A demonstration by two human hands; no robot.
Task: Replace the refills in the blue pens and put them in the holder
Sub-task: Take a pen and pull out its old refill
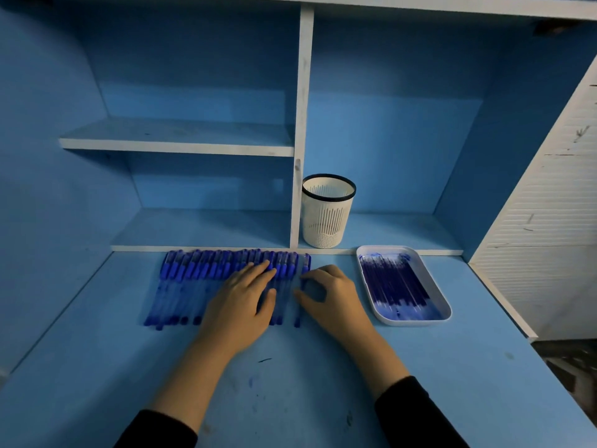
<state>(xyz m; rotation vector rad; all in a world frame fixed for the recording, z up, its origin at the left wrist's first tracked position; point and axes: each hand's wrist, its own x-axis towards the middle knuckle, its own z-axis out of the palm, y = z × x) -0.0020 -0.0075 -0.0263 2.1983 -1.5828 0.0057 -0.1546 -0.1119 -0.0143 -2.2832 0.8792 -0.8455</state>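
Along the desk's (290,383) back edge, the row of blue pens (200,279) lies front-to-back; your left hand (245,299) rests flat on it, fingers together, while your nearer right hand (329,295) pinches the rightmost pen (304,266) between thumb and forefinger.

At six o'clock the desk (290,392) lies open toward me. The pen row (200,276) fills nine to twelve; a slim gap parts it from the end pen (305,263). Holder (328,218) blocks one, tray (416,322) three, bare desk between.
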